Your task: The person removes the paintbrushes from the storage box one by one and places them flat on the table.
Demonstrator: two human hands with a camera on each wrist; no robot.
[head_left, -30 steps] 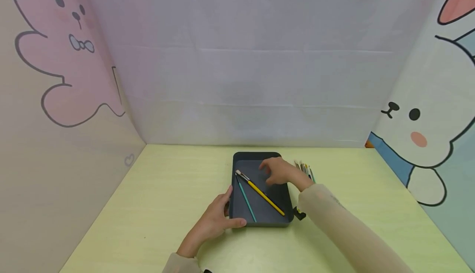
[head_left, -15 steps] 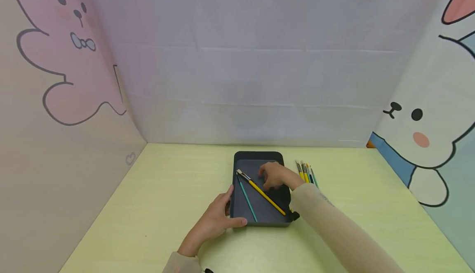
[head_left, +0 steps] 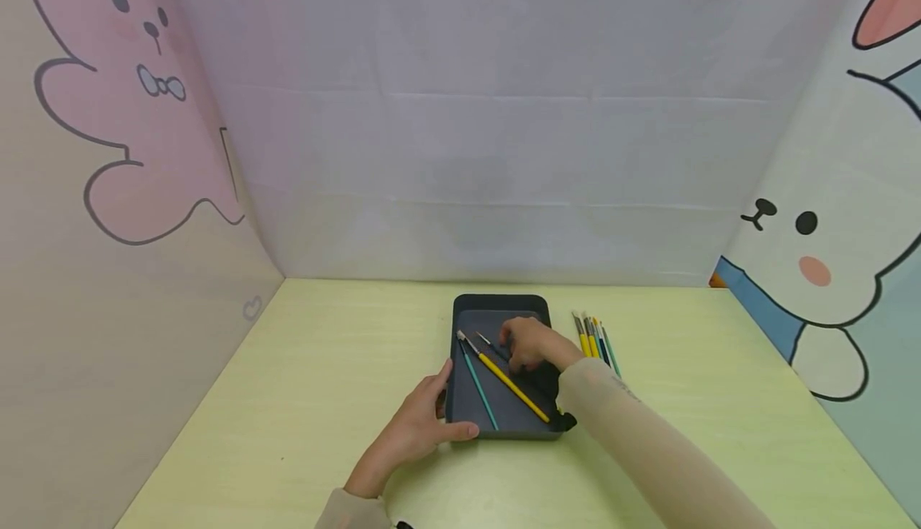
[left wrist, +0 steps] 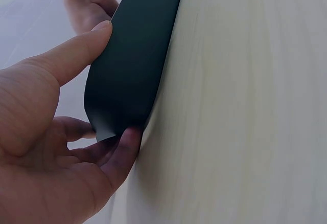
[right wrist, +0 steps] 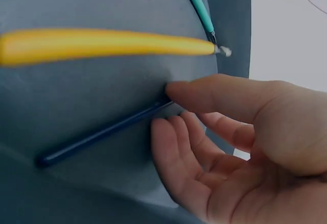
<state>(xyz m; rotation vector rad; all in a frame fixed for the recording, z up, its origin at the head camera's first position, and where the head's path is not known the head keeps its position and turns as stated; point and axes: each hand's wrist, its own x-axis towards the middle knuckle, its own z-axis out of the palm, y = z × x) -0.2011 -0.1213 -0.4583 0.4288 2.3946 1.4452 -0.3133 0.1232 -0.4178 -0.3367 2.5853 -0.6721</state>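
Note:
The dark tray (head_left: 500,295) has my left hand (head_left: 417,425) at its near left corner. In the left wrist view, that thumb presses the rim while the fingers curl under the corner. Reaching into the tray, my right hand (head_left: 532,344) has its thumb and fingers around a thin dark blue paintbrush (right wrist: 102,134), whose bristle end (head_left: 484,339) points to the far left. The thumb hides part of this brush. Beside it lie a yellow paintbrush (head_left: 514,387) and a teal paintbrush (head_left: 478,389), their bristle ends meeting near the left wall.
Several paintbrushes (head_left: 593,336) lie side by side on the table to the right of the tray. The pale yellow table (head_left: 345,361) has a white wall (head_left: 489,193) behind it. Cartoon-printed panels stand on both sides.
My right hand has moved down and slightly left into the tray. The dark blue paintbrush's bristle end has come into view, and the yellow paintbrush has shifted slightly. My left hand stays in place.

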